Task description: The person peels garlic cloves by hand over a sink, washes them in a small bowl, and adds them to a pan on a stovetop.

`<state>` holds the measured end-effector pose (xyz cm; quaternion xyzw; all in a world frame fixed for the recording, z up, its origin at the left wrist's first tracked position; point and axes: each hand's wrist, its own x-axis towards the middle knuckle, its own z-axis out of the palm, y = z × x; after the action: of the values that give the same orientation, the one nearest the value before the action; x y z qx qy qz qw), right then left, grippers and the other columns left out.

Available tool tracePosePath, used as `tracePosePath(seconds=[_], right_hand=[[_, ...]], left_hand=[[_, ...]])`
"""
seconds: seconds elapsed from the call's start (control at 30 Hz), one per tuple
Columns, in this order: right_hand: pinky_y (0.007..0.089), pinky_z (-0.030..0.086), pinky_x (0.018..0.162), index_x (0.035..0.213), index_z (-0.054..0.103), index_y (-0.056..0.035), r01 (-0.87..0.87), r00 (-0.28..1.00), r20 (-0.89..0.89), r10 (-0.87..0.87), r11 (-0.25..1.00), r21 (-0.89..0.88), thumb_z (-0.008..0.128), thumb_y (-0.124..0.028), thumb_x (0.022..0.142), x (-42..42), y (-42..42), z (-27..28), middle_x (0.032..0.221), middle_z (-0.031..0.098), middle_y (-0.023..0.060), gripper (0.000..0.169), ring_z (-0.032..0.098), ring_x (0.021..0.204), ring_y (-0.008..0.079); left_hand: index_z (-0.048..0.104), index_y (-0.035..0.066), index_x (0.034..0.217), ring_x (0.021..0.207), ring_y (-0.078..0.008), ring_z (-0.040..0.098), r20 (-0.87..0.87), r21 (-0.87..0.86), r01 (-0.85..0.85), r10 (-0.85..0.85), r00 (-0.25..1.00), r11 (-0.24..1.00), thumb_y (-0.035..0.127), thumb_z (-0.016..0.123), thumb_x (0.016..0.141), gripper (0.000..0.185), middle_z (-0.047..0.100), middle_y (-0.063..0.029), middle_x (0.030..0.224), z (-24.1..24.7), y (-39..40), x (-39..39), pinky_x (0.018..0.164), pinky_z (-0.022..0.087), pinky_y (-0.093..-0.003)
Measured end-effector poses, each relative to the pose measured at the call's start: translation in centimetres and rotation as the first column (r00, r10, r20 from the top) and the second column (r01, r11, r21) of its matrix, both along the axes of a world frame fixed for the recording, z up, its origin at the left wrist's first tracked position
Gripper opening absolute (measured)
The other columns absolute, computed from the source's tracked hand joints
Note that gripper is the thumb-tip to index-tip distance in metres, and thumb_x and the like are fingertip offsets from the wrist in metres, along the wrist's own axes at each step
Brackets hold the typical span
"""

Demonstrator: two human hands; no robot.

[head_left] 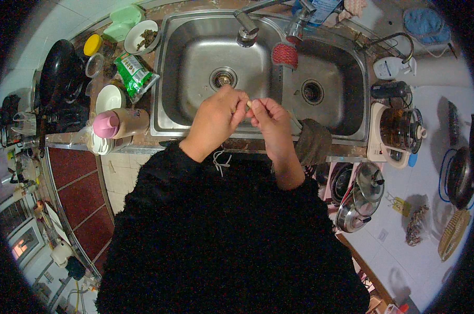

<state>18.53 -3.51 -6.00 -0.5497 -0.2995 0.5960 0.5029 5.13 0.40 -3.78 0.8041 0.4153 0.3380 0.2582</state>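
Observation:
Over the front of the steel double sink [221,51], my two hands meet at the fingertips. A small pale piece [249,104], too small to name surely, shows between them. My left hand [220,114] is curled with its back up, thumb and finger pinching at the piece. From the other side, the thumb and fingers of my right hand [274,119] close on it too. Below them, the larger basin has a round drain strainer [223,77]. A dark cloth [314,141] hangs over the sink's front rim, right beside my right wrist.
A chrome faucet [246,25] and a red scrubber [285,55] overhang the sink. On the left stand a pink-lidded bottle [105,124], a green packet [135,74], and a white bowl [131,42] with dark food. A glass kettle [400,129] stands at right.

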Motion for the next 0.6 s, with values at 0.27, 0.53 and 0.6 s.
tracePosePath(seconds=[0.27, 0.53, 0.6], right_hand=[[0.0209, 0.040, 0.060, 0.085, 0.056, -0.0037, 0.101, 0.957, -0.276, -0.091, 0.995, 0.021, 0.049, -0.021, 0.088, -0.6, 0.3, 0.1, 0.073, 0.056, 0.0020, 0.019, 0.048, 0.065, 0.0080], [0.0219, 0.039, 0.063, 0.088, 0.053, -0.0070, 0.102, 0.776, -0.625, -0.088, 0.995, -0.014, 0.047, -0.026, 0.089, -0.9, 0.5, -1.2, 0.081, 0.054, 0.0008, 0.020, 0.048, 0.071, 0.0084], [0.0218, 0.039, 0.063, 0.088, 0.053, -0.0071, 0.082, 0.771, -0.631, -0.083, 0.996, -0.031, 0.048, -0.026, 0.088, -0.8, 0.5, -1.1, 0.081, 0.054, 0.0007, 0.020, 0.048, 0.071, 0.0084]], left_hand=[[0.053, 0.001, 0.079, 0.065, -0.0288, 0.053, 0.105, -0.148, -0.097, 0.113, 0.988, 0.984, 0.007, 0.055, 0.077, 0.006, 0.053, -0.0128, 0.073, 0.3, 0.1, 0.4, 0.057, 0.041, -0.0339], [0.055, 0.001, 0.083, 0.065, -0.0292, 0.053, 0.136, -0.139, -0.145, 0.164, 0.977, 0.980, 0.009, 0.055, 0.079, 0.009, 0.054, -0.0137, 0.074, 0.1, 0.0, 0.8, 0.057, 0.041, -0.0328], [0.055, 0.001, 0.083, 0.066, -0.0296, 0.054, 0.121, -0.161, -0.161, 0.181, 0.976, 0.974, 0.009, 0.055, 0.079, 0.009, 0.054, -0.0139, 0.074, 0.2, 0.0, 0.8, 0.058, 0.042, -0.0330]])
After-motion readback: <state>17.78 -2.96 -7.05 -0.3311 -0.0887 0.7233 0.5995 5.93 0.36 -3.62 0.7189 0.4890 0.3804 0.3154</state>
